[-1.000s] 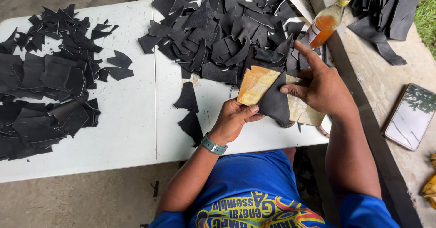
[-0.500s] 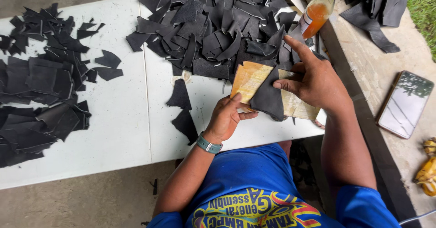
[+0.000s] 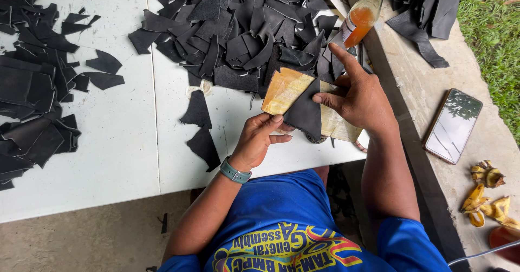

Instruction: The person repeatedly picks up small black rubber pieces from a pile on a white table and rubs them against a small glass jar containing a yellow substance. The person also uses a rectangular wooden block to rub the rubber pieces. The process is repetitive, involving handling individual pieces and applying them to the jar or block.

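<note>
The left hand [image 3: 259, 141] pinched the lower edge of a black leather piece [image 3: 304, 111], fingers closed on it from below, seemingly to steady it. The right hand [image 3: 358, 99] gripped the same piece and a tan template [image 3: 283, 89] from the right, forefinger stretched up, apparently keeping the two flat together above the white surface [image 3: 114, 142]. The piece looked dark, matte and roughly triangular. Beyond the fingers lay a heap of black offcuts [image 3: 238, 28] and an amber bottle [image 3: 362, 16].

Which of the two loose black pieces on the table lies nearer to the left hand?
The lower black piece, just beside the left hand; the upper black piece lies farther up.
</note>
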